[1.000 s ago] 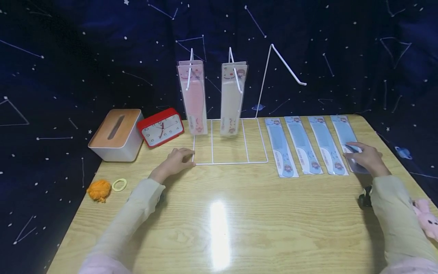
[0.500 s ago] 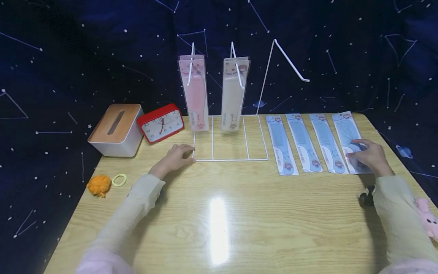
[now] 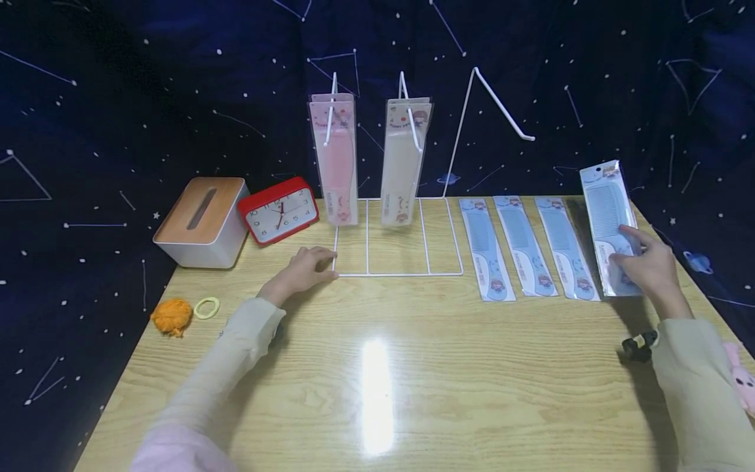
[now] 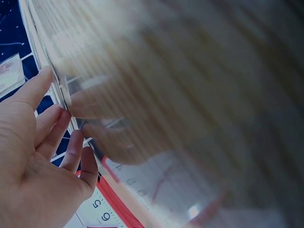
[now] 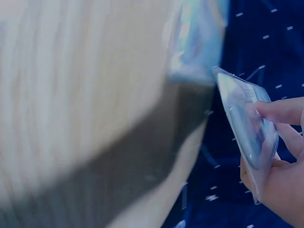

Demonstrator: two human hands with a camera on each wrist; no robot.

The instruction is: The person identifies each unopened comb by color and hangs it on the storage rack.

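My right hand point(image 3: 645, 265) pinches the lower end of a packaged blue comb point(image 3: 607, 216) and holds it tilted up off the table at the right; the right wrist view shows thumb and fingers on the packet point(image 5: 247, 126). Three more packaged blue combs point(image 3: 522, 246) lie side by side on the wooden table point(image 3: 377, 367). My left hand point(image 3: 303, 272) rests with straight fingers against the front left corner of the white wire rack point(image 3: 395, 239). A pink comb packet point(image 3: 334, 160) and a cream comb packet point(image 3: 402, 164) hang from two of its hooks; the right hook point(image 3: 501, 105) is bare.
A red alarm clock point(image 3: 278, 211) and a wood-topped tissue box point(image 3: 203, 221) stand at the back left. An orange yarn ball point(image 3: 172, 316) and a yellow hair ring point(image 3: 206, 307) lie near the left edge. A pink plush toy point(image 3: 742, 377) sits at the right edge.
My right hand has taken hold of the rightmost blue comb packet and lifted it off the table, tilting it upward. The left hand has stayed at the rack corner.
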